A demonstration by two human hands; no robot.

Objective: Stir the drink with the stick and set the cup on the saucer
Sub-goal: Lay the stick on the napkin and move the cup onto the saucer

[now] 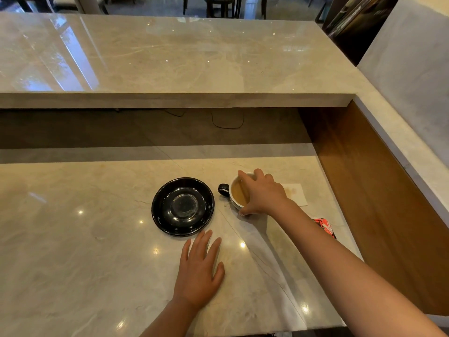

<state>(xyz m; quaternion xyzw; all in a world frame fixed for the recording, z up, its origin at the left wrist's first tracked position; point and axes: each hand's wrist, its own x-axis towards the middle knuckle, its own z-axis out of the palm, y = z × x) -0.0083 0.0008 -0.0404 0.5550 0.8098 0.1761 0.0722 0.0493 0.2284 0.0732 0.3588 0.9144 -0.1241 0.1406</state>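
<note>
Cup [234, 199] handle [223, 189] toward saucer [170, 223].

Café: marble service counter [170, 57], dining chairs [218, 6]

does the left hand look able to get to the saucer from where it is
Probably yes. The left hand lies flat on the counter just short of the saucer, with nothing between its fingertips and the near rim.

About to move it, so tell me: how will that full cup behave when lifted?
The cup looks ceramic, so probably rigid and breakable. Its drink sits near the rim and may slosh if tilted. The right hand grips over the top, not the handle, possibly less steady.
</note>
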